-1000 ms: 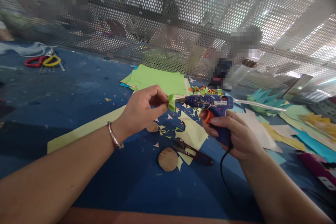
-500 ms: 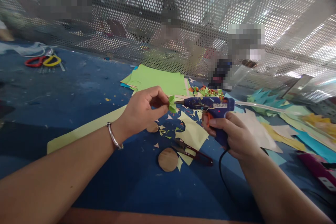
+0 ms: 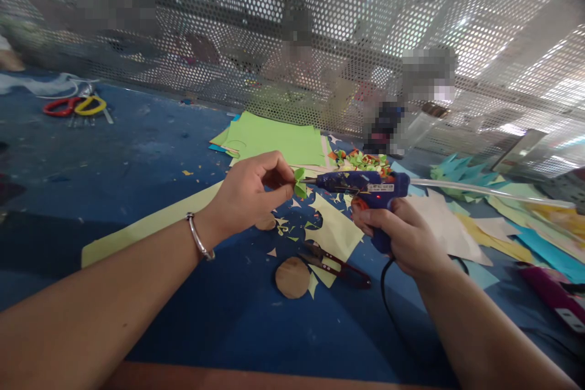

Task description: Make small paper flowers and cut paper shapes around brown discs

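Between thumb and fingers, my left hand [image 3: 253,189] pinches a small green paper flower [image 3: 300,183] above the blue table. My right hand [image 3: 411,231] is wrapped round the grip of a blue hot glue gun [image 3: 361,186], with fingers at its orange trigger. The nozzle points left and meets the middle of the flower; whether glue is coming out I cannot make out. A clear glue stick [image 3: 493,191] sticks out of the gun's back end. Below the hands lie a round wooden disc [image 3: 292,278] and dark red thread snips [image 3: 340,265].
Green paper sheets [image 3: 274,137] are stacked at the back, beside a pile of small paper flowers [image 3: 365,162]. Red and yellow-handled scissors [image 3: 75,106] lie far left. A purple power strip [image 3: 555,295] sits right, and a perforated metal screen [image 3: 219,42] rises behind.
The glue gun has tilted a little, its back end lower and its nozzle nearer the flower's centre. My left hand has barely moved.
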A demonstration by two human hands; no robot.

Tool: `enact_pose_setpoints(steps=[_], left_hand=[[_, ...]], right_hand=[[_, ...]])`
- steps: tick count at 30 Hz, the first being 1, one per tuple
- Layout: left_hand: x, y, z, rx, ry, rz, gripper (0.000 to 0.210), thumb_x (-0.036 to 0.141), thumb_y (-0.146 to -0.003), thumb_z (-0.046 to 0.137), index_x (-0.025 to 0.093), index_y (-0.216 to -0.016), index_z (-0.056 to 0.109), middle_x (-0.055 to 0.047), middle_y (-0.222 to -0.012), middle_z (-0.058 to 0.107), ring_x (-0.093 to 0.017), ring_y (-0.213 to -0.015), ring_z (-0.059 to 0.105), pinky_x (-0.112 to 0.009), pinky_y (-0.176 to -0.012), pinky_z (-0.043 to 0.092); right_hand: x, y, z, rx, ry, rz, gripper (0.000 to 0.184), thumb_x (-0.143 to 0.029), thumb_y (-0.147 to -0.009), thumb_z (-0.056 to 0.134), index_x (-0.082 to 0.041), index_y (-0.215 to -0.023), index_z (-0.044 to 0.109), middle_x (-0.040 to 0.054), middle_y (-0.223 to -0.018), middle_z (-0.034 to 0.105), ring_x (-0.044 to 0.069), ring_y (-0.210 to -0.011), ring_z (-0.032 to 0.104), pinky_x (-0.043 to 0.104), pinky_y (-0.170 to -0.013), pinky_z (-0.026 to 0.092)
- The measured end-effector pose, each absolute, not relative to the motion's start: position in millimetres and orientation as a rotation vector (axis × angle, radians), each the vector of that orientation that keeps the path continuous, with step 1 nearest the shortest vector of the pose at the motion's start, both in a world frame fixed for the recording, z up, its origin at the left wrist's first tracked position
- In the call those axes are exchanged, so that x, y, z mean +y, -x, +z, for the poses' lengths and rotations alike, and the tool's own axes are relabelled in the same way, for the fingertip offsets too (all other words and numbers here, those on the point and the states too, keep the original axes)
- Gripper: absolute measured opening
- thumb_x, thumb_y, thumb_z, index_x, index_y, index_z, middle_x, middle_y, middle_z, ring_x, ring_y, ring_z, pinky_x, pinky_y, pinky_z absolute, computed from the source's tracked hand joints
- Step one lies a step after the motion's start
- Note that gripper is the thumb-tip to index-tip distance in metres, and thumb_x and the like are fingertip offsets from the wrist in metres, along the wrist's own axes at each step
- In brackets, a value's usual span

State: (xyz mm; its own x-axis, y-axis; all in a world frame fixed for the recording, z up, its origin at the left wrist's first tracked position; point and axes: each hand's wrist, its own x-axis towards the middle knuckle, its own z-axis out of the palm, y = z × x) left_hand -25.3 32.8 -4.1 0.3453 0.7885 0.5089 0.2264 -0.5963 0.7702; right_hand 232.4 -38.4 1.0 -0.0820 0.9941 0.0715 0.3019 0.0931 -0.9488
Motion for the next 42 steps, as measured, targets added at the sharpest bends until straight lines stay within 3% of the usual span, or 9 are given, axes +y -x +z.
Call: enact_pose_setpoints(steps=[42], left_hand=[[33, 25, -3, 0.901, -2.083, 1.215, 0.007, 0.016, -0.079, 0.069, 0.020, -0.081, 0.065, 0.002, -0.075, 0.068, -0.012, -0.066, 0.063, -0.025, -0.062, 0.051]], right_hand=[[-35, -241, -6, -1.561, 1.496, 0.926, 0.037, -0.038, -0.081, 0.063, -0.022, -0.055, 0.043, -0.0013, -0.057, 0.044, 0.012, -0.053, 0.037, 0.029, -0.049, 0.026]])
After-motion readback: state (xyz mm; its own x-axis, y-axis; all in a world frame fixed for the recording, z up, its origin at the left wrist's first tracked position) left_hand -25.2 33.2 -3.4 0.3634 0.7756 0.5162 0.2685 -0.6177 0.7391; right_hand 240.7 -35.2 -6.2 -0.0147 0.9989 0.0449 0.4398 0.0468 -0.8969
